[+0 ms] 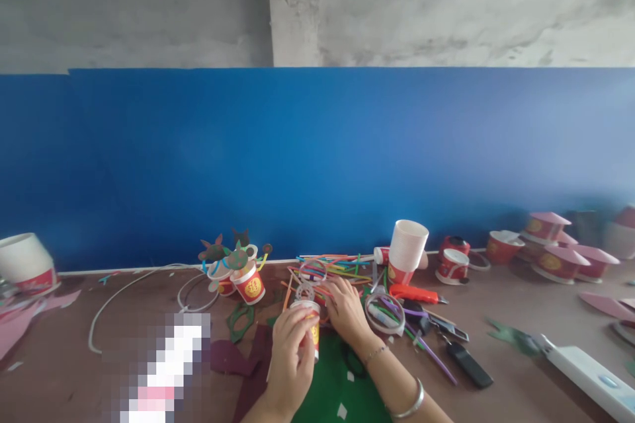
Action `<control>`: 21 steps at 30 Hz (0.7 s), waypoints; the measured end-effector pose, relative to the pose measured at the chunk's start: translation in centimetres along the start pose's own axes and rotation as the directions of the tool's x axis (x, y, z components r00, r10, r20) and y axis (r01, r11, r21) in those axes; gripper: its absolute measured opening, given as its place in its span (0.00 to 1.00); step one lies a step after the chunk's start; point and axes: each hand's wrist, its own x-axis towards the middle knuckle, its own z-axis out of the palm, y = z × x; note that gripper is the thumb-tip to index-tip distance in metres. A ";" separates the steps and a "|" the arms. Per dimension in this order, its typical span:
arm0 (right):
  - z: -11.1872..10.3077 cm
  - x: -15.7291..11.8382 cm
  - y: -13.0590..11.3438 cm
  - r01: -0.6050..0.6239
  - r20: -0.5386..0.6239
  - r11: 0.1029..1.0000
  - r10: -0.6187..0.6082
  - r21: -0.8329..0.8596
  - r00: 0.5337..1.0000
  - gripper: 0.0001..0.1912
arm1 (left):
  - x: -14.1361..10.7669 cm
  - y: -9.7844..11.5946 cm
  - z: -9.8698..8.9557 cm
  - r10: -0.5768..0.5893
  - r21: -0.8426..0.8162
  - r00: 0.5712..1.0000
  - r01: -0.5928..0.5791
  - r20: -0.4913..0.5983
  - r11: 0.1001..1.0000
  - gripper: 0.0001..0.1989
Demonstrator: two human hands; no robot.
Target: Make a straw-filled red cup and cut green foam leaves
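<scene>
My left hand (pixel 292 350) is wrapped round a small red and white paper cup (pixel 314 345) with a yellow emblem. Its fingers cover much of the cup's side. A roll of clear tape (pixel 304 292) lies just behind the cup. To the right, my right hand (pixel 346 309) reaches over a heap of coloured drinking straws (pixel 342 266), its fingers bent and slightly apart. I see nothing held in it, though the fingertips are partly lost among the straws. Green paper (pixel 325 386) lies beneath both hands.
Decorated paper cups (pixel 249 284) stand at back left. Stacked white cups (pixel 407 248), an orange utility knife (pixel 414 293), a tape roll (pixel 384 314) and a black key fob (pixel 469 365) lie right. Pink-topped cups (pixel 560 261) stand far right. A blue partition (pixel 317 158) bounds the table.
</scene>
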 end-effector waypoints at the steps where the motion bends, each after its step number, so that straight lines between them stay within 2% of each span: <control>1: 0.0 0.0 -0.2 0.006 -0.003 1.000 -0.006 -0.001 1.000 0.19 | 0.0 0.1 0.0 -0.001 0.003 1.000 0.001 -0.001 1.000 0.14; 3: -0.1 0.0 -0.4 0.028 -0.008 1.000 -0.028 -0.012 1.000 0.22 | 0.1 0.2 -0.1 0.004 0.007 1.000 -0.004 -0.002 1.000 0.14; 7: 0.0 -0.1 -0.6 0.068 0.018 0.997 -0.067 -0.036 0.998 0.19 | 0.0 0.3 -0.3 -0.005 -0.017 0.999 0.005 -0.043 1.000 0.14; 14: 0.4 0.3 -0.6 0.022 0.040 0.998 -0.019 -0.055 0.999 0.19 | 0.3 -0.6 -0.5 -0.147 -0.102 0.971 0.130 -0.187 0.986 0.12; 18: 0.5 1.1 -0.8 0.019 0.131 0.995 -0.007 -0.094 0.991 0.20 | 0.6 -0.9 -0.5 -0.169 -0.105 0.968 0.151 -0.185 0.983 0.12; 21: 0.7 1.5 -1.2 0.051 0.183 0.992 -0.030 -0.113 0.983 0.22 | 0.6 -0.8 -0.4 -0.124 -0.070 0.981 0.114 -0.149 0.991 0.12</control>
